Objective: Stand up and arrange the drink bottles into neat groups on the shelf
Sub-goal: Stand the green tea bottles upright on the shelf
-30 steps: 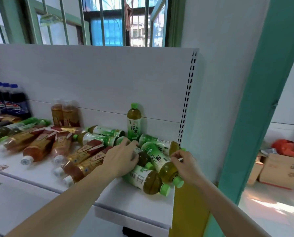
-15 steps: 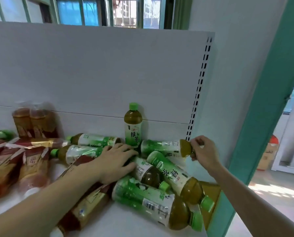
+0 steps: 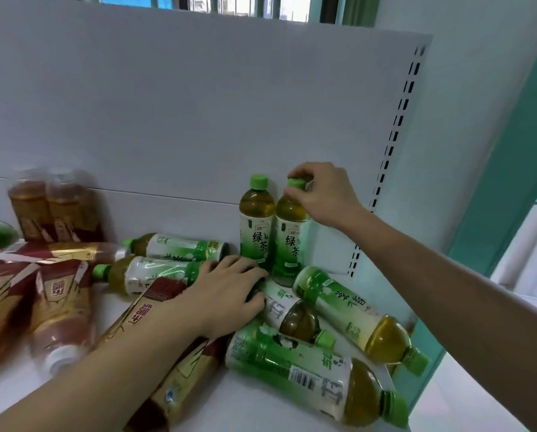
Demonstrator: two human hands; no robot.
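Right hand point(image 3: 321, 194) pinches the green cap of an upright green tea bottle point(image 3: 290, 235), touching a second upright one point(image 3: 256, 227) at the shelf's point(image 3: 261, 410) back right corner. Left hand point(image 3: 226, 291) lies spread on toppled green tea bottles point(image 3: 354, 310) crowding the bases. Glossy clear plastic; red-labelled tea bottles point(image 3: 58, 310) lie left.

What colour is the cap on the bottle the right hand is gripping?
Bright green, on the upright green tea bottle under the right hand; head view, the only one.

Green-tea bottles point(image 3: 287, 232) (two upright, others toppled)
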